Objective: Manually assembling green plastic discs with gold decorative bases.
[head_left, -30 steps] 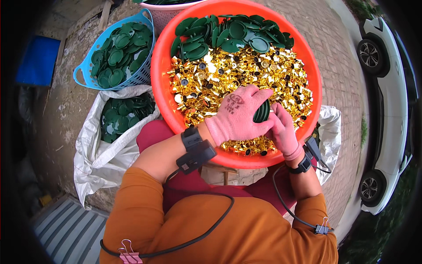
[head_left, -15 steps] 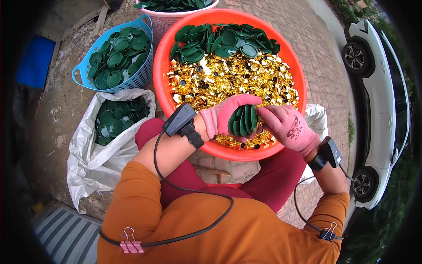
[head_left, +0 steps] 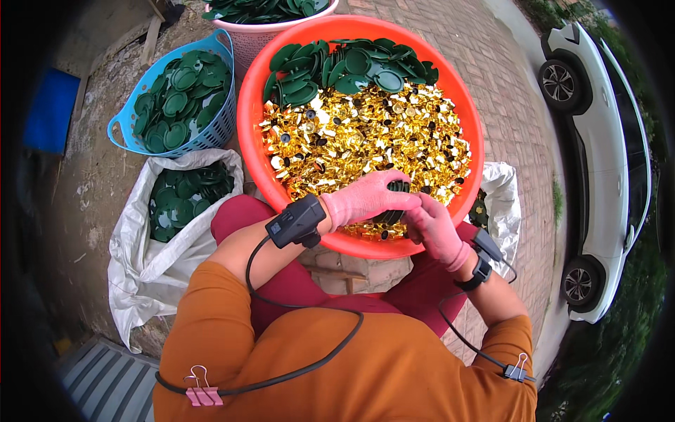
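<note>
Over the near side of a large red basin, my left hand, in a pink glove, is curled around a small stack of green plastic discs. My right hand, gloved in pink too, meets the left fingertips at the stack's right side. Its thumb and fingers are pinched together, and what they hold is hidden. Below both hands, small shiny gold caps fill most of the basin, with some black ones mixed in. More green discs lie heaped along the basin's far side.
Left of the basin stand a blue basket and a white sack, both holding green discs. A pink basket of discs is behind. Another white sack sits at the right. A white car is parked on the far right.
Both hands have moved down and nearer to me. My left hand has turned so that its back covers more of the disc stack. My right hand has swung lower, its fingers still at the stack.
</note>
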### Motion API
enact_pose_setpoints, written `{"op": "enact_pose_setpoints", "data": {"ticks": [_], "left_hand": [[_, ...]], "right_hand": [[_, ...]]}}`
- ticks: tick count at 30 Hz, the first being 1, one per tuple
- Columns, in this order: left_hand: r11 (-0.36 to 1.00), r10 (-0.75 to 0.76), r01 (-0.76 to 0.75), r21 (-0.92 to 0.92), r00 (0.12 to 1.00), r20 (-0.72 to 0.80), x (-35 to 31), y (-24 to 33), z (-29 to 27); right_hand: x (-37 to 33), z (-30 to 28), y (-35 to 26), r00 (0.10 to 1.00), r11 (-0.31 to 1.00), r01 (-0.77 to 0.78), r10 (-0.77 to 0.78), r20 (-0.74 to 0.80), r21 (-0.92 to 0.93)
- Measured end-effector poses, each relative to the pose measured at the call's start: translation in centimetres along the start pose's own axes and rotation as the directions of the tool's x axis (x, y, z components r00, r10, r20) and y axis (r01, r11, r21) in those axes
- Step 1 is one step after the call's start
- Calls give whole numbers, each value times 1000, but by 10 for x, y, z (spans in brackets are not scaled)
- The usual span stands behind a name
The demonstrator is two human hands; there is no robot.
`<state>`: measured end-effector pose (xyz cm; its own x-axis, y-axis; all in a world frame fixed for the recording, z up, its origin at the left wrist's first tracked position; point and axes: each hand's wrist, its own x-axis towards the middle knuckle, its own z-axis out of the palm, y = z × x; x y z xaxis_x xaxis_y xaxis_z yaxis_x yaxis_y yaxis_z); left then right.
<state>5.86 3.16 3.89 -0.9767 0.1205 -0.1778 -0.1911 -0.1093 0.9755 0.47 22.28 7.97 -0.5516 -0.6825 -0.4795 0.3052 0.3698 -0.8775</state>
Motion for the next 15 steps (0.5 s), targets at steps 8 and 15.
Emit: {"op": "enact_pose_setpoints", "data": {"ticks": [8, 15], "left_hand": [[600, 173, 148, -786, 936, 308, 11, 19, -20], [326, 370, 205, -923, 871, 324, 14, 12, -25]], "right_hand": [[-69, -119, -19, 744, 905, -67, -234, -625, -419], [-7, -80, -17, 772, 582, 19, -525, -358, -813]]}}
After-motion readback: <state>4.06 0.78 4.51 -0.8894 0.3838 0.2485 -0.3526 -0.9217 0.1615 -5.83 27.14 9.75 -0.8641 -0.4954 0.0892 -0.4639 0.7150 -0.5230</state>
